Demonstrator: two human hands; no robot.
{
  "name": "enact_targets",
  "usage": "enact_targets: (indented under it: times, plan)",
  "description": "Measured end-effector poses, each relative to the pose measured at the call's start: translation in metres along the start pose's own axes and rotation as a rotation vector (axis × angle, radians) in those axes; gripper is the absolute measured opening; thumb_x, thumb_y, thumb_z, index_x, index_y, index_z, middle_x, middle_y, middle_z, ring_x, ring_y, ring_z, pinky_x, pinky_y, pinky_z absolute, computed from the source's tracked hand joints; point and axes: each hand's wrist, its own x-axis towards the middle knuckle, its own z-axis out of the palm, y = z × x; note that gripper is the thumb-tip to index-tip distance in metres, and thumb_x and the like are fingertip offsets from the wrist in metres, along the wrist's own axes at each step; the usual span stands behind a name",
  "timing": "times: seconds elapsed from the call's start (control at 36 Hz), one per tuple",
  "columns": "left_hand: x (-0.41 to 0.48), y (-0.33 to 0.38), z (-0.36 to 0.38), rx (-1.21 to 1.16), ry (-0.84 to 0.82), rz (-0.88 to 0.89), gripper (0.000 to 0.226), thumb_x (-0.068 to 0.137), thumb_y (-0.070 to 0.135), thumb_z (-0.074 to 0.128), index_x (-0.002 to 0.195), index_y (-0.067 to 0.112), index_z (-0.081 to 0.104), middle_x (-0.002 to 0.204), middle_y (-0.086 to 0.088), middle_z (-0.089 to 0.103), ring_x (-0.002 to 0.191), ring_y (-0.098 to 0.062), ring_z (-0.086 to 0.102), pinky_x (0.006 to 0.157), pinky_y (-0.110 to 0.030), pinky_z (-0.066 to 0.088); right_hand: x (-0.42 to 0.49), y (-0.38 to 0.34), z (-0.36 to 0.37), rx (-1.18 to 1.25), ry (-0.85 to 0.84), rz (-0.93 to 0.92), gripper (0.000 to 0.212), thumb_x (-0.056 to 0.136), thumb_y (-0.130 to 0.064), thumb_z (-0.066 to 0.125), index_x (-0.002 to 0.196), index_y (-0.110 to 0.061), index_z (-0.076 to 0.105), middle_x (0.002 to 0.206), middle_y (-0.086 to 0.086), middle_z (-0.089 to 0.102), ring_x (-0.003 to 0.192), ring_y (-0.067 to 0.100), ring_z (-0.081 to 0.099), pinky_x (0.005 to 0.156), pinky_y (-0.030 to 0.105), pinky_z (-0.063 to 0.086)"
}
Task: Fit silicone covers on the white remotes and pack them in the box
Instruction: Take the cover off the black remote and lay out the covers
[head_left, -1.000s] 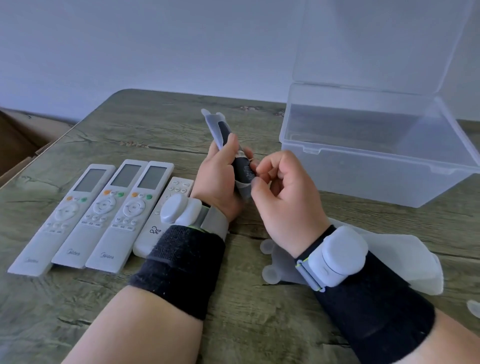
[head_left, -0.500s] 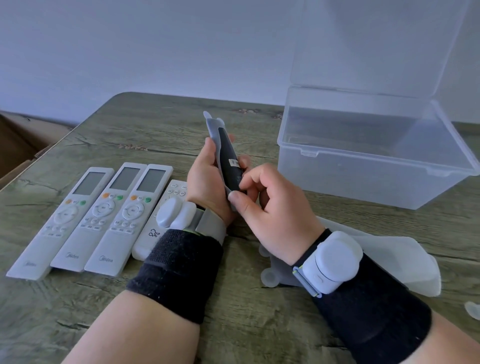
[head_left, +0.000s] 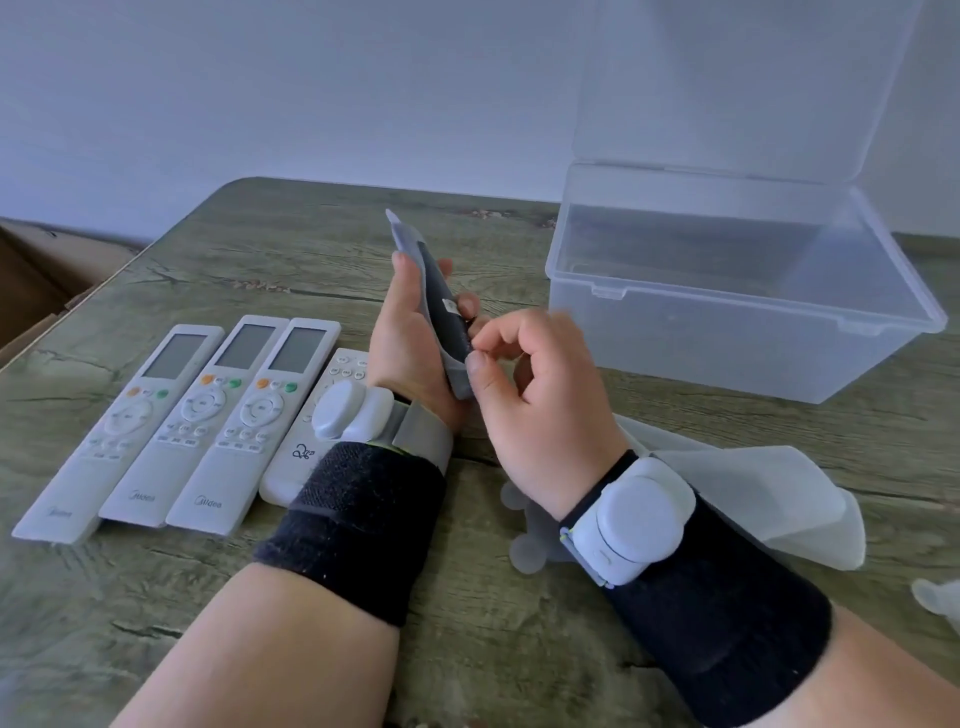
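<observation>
My left hand (head_left: 410, 338) holds a remote (head_left: 444, 306) upright above the table, its dark back facing right. A translucent grey silicone cover (head_left: 404, 239) wraps it and sticks out past the top. My right hand (head_left: 540, 395) pinches the cover's lower edge between thumb and curled forefinger. Three white remotes (head_left: 202, 410) lie side by side at the left, screens up. A fourth white remote (head_left: 337, 374) lies beside them, partly hidden by my left wrist. The clear plastic box (head_left: 727, 343) stands open at the right with nothing visible inside.
Spare translucent covers (head_left: 753, 493) lie on the wooden table (head_left: 260, 249) under and beyond my right wrist. Another silicone piece (head_left: 940, 597) shows at the right edge. The box lid (head_left: 727, 78) stands upright. A cardboard edge (head_left: 31, 291) sits off the table's left side.
My right hand's fingers slid down to the cover's bottom edge. My left hand shifted its fingers higher along the remote, which stays upright.
</observation>
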Motion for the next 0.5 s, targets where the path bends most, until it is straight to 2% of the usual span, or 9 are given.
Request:
enact_targets:
  times: [0.08, 0.19, 0.31, 0.42, 0.5]
  plan:
    - [-0.006, 0.004, 0.001, -0.032, -0.089, 0.008, 0.054, 0.101, 0.061, 0.046, 0.122, 0.013, 0.055, 0.066, -0.005, 0.048, 0.051, -0.017, 0.044, 0.055, -0.027, 0.043, 0.004, 0.002, -0.003, -0.015, 0.047, 0.049, 0.014, 0.09, -0.012, 0.066, 0.092, -0.024, 0.059, 0.086, -0.017, 0.054, 0.077, -0.001, 0.049, 0.073, 0.011, 0.037]
    - [-0.022, 0.01, 0.009, -0.044, -0.195, -0.008, 0.063, 0.097, 0.067, 0.048, 0.125, 0.012, 0.057, 0.07, -0.006, 0.049, 0.064, -0.021, 0.053, 0.069, -0.034, 0.05, 0.01, -0.001, -0.008, -0.028, 0.065, 0.139, 0.003, 0.093, -0.021, 0.059, 0.096, -0.023, 0.059, 0.089, -0.012, 0.065, 0.077, 0.007, 0.059, 0.069, 0.024, 0.046]
    - [-0.033, 0.01, 0.01, -0.003, -0.257, -0.099, 0.055, 0.1, 0.06, 0.048, 0.127, 0.014, 0.062, 0.08, -0.006, 0.06, 0.069, -0.022, 0.065, 0.069, -0.038, 0.06, 0.011, -0.01, -0.012, -0.069, 0.068, 0.152, 0.006, 0.095, -0.028, 0.055, 0.093, -0.033, 0.056, 0.085, -0.018, 0.066, 0.079, 0.003, 0.061, 0.065, 0.016, 0.045]
    - [-0.046, 0.014, 0.011, 0.102, -0.307, -0.121, 0.062, 0.099, 0.067, 0.04, 0.126, 0.018, 0.065, 0.11, -0.006, 0.077, 0.091, -0.03, 0.076, 0.077, -0.049, 0.06, 0.007, -0.025, -0.03, 0.003, -0.091, 0.245, 0.012, 0.095, -0.046, 0.053, 0.087, -0.04, 0.058, 0.079, -0.031, 0.066, 0.078, -0.006, 0.061, 0.063, 0.01, 0.04]
    - [-0.056, 0.011, 0.014, 0.301, -0.267, -0.048, 0.068, 0.098, 0.071, 0.034, 0.127, 0.018, 0.064, 0.119, -0.005, 0.077, 0.106, -0.029, 0.075, 0.09, -0.054, 0.058, -0.001, -0.033, -0.047, 0.139, -0.197, 0.304, 0.018, 0.094, -0.051, 0.057, 0.086, -0.037, 0.066, 0.078, -0.021, 0.072, 0.074, -0.002, 0.067, 0.062, 0.013, 0.047]
